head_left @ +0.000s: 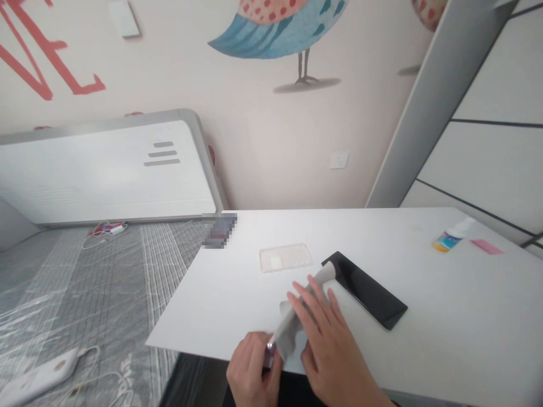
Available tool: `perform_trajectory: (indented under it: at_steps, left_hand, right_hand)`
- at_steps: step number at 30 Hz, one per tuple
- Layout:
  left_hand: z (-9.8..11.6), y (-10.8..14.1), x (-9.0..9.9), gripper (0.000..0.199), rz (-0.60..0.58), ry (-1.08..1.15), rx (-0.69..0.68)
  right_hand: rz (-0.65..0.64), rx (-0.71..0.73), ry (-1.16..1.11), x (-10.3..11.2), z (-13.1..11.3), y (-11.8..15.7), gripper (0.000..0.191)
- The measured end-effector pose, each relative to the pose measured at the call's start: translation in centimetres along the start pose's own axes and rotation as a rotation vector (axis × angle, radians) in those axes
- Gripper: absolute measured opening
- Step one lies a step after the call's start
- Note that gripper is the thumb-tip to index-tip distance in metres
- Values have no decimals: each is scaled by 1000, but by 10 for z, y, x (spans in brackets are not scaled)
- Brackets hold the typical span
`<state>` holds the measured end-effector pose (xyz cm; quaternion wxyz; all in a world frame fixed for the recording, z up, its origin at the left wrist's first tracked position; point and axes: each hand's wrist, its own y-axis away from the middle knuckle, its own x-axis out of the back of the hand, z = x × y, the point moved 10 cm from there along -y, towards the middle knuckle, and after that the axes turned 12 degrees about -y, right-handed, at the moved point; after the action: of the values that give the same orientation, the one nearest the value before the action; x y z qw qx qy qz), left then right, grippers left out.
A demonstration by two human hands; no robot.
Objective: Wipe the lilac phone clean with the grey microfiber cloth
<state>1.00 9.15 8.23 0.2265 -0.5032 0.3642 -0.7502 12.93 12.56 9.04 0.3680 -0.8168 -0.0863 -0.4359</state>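
At the near edge of the tabletop (203,305), the person's left hand (254,366) has its fingers closed on the near end of a slim, phone-like item (270,345), mostly hidden by a grey cloth (287,333). The right hand (333,345) lies over the cloth, fingers straight and fanned; what its thumb meets underneath is unclear. Handling this well probably calls for a firm left pinch at the end, the right fingers kept flat so pressure spreads evenly, and the loose cloth gathered so that it does not bunch or slip.

Just right of the cloth's far end, a glossy black slab (369,294) lies flat; the cloth overlaps its corner in view, though contact cannot be told. It looks easy to knock or smudge, so the right wrist is best kept off it. Farther off lies a clear phone case (285,259). A small bottle (450,237) and a flat pink piece (486,247) sit far right, a blurred dark object (220,230) at the far left corner.

Left of the white tabletop is a bed with grey striped bedding (163,277) and a pale headboard (110,175); beyond, a bird mural (280,34) decorates the wall, with a panelled wardrobe (479,152) at right.
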Motion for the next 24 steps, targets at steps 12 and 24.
perform_trajectory:
  at_steps: [12, 24]
  left_hand:
    - [-5, 2, -1, 8, -4, -24, 16]
    - [-15, -6, -13, 38, -314, -36, 72]
  right_hand:
    - [20, -56, 67, -12, -4, -1, 87]
    - [-106, -63, 146, -10, 20, 1, 78]
